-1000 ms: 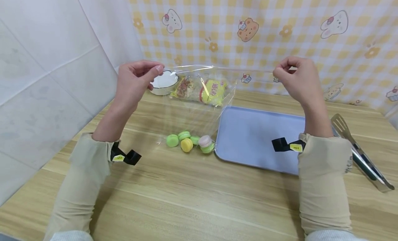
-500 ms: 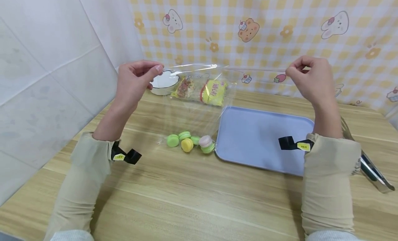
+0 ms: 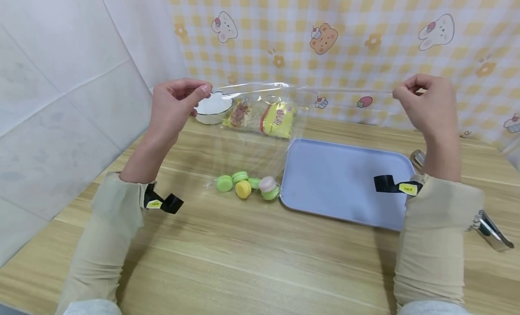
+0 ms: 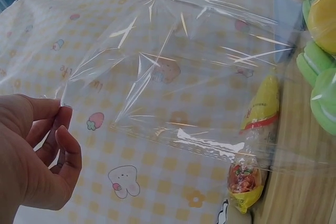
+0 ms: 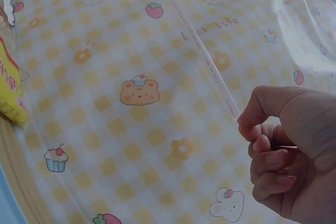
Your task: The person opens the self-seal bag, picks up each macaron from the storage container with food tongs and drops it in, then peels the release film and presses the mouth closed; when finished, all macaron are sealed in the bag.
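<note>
A clear plastic bag (image 3: 252, 155) hangs upright, its top corner pinched between the thumb and fingers of my left hand (image 3: 172, 107). Several toy-like macarons (image 3: 243, 189), green, yellow and pale pink, lie at its bottom just above or on the table; which, I cannot tell. From the bag's top edge a thin clear peel-off strip (image 3: 345, 90) runs out to the right. My right hand (image 3: 432, 105) pinches the strip's end. In the right wrist view the strip (image 5: 210, 59) is taut, with faint reddish print. Through the left wrist view, the bag (image 4: 173, 77) looks creased and shiny.
A light-blue tray (image 3: 345, 179) lies right of the bag. Behind the bag are a white bowl (image 3: 209, 109) and a yellow food packet (image 3: 278, 119). Metal tongs (image 3: 493, 233) lie partly under the right arm. A checked curtain (image 3: 284, 35) hangs behind the wooden table (image 3: 243, 261).
My right hand has moved steadily to the right, drawing the peel-off strip further out from the bag's top edge. My left hand and the bag stay nearly still.
</note>
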{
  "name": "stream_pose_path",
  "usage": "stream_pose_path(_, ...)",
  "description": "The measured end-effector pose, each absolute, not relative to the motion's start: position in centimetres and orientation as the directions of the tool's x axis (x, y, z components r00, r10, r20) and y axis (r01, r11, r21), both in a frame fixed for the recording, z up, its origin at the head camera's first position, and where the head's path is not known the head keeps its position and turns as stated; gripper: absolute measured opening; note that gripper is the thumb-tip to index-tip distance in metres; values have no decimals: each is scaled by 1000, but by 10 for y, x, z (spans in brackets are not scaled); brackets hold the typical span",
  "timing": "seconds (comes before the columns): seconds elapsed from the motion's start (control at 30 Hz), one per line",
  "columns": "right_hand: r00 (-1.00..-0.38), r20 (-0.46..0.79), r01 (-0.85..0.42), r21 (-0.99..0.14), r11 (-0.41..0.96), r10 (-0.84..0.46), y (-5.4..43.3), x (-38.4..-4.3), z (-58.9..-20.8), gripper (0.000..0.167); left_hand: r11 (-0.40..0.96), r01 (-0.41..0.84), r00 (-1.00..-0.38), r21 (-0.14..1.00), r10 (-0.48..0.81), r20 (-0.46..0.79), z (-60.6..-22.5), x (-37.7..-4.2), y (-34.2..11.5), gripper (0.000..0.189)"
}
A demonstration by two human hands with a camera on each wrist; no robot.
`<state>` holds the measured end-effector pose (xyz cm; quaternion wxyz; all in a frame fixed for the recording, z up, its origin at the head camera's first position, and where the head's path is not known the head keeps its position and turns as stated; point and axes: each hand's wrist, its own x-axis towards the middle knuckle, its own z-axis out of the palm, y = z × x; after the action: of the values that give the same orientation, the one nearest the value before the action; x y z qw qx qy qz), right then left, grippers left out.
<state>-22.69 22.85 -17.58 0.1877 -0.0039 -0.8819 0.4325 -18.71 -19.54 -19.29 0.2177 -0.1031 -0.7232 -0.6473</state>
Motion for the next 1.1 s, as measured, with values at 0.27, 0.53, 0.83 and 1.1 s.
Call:
stream_pose_path(0.27, -919, 314, -103, -774, 625, 237, 244, -226, -172, 16, 138, 434, -882, 890, -137, 451, -191, -187, -196, 16)
stream_pose_path(0.53, -897, 331, -104, -801, 590, 293, 262, -223, -171, 21, 127, 445, -880, 886, -123, 460, -190, -188, -195, 14)
stream_pose_path(0.83, -849, 349, -91, -835, 542, 396, 281, -218, -172, 27, 110, 440, -884, 891, -121, 452, -190, -190, -194, 14)
stream_pose_path(1.1, -862, 331, -2, -761, 649, 384, 315, -209, -177, 27, 86, 427, -891, 900, -131, 435, -187, -188, -196, 16)
